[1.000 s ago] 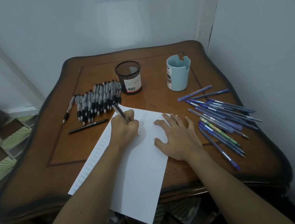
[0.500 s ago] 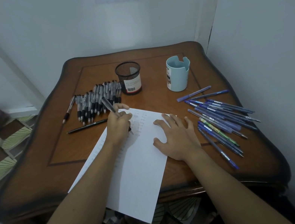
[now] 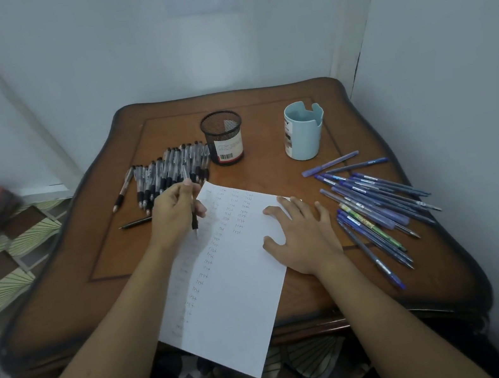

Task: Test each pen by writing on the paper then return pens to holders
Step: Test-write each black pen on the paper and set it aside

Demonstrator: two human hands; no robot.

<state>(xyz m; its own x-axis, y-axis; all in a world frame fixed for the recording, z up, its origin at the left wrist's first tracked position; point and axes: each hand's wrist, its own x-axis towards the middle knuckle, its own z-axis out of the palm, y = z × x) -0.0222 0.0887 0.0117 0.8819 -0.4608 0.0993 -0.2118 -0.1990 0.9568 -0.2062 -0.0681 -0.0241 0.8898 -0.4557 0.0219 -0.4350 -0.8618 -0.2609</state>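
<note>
Near the middle of the frame the left hand (image 3: 175, 211) is gripping a black pen (image 3: 193, 212), fingers curled round its barrel, tip pointing down over the paper (image 3: 236, 291). The right hand (image 3: 303, 239) is lying flat, fingers spread, pressing the paper's right edge onto the table (image 3: 111, 246). Above them a black mesh holder (image 3: 224, 138) and a pale blue holder (image 3: 303, 131) are standing upright, with black pens (image 3: 168, 169) heaped at the left and blue pens (image 3: 373, 200) scattered at the right.

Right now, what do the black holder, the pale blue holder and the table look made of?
The black cylindrical mesh pen holder looks like painted metal wire: its grid is see-through. The pale blue notched cup holder seems matte plastic or ceramic, smooth and opaque; which is unclear. The brown table looks like varnished wood, softly glossy.
</note>
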